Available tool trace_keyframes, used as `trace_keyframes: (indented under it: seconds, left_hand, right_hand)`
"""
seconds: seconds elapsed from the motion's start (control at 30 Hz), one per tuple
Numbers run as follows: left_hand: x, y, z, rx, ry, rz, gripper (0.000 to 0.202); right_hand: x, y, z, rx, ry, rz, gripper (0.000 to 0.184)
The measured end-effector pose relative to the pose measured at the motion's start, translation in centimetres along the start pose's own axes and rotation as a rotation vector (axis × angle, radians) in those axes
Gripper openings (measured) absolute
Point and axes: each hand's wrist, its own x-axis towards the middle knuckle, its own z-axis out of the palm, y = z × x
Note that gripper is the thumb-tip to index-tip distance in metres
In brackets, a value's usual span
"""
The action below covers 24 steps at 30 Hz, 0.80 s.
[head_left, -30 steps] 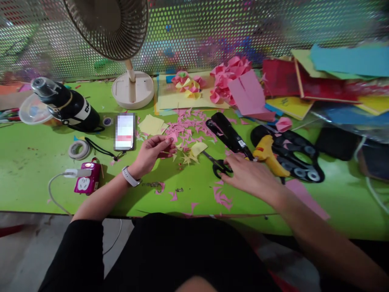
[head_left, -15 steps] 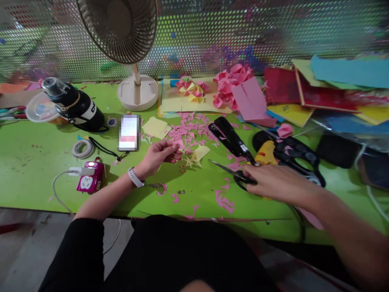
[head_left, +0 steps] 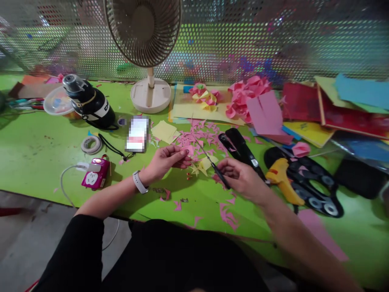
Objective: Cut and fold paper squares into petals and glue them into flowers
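Observation:
My left hand (head_left: 165, 162) pinches a small folded pink paper piece (head_left: 189, 151) above the green table (head_left: 39, 158). My right hand (head_left: 241, 178) grips the handles of black scissors (head_left: 212, 164), whose blades point up and left toward the pink piece. Pink paper scraps (head_left: 197, 136) and a yellow cut-out (head_left: 204, 164) lie between and behind the two hands. A white watch sits on my left wrist.
A yellow glue gun (head_left: 281, 180) and big black scissors (head_left: 316, 188) lie right of my right hand. Also there: a black stapler-like tool (head_left: 243, 150), phone (head_left: 138, 134), tape roll (head_left: 91, 144), pink charger (head_left: 94, 176), black bottle (head_left: 89, 103), fan (head_left: 150, 95), pink paper flowers (head_left: 243, 95), stacked coloured sheets (head_left: 334, 105).
My right hand picked the black scissors up off the table and brought them left toward the pink piece in my left hand. The camera view shifted.

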Motion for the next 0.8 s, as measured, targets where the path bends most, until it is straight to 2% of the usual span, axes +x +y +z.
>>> trace_keyframes:
  seconds: [0.1, 0.33, 0.8]
  left_hand:
    - [-0.1, 0.0, 0.1, 0.02, 0.006, 0.005, 0.037]
    - [-0.1, -0.5, 0.3, 0.023, -0.032, -0.008, 0.04]
    - [-0.4, -0.7, 0.6, 0.046, -0.029, -0.023, 0.04]
  right_hand:
    - [0.8, 0.6, 0.8, 0.012, -0.072, -0.022, 0.049]
    - [0.5, 2.2, 1.0, -0.013, -0.187, -0.013, 0.045]
    - [0.4, 1.9, 1.1, 0.001, -0.189, -0.026, 0.043]
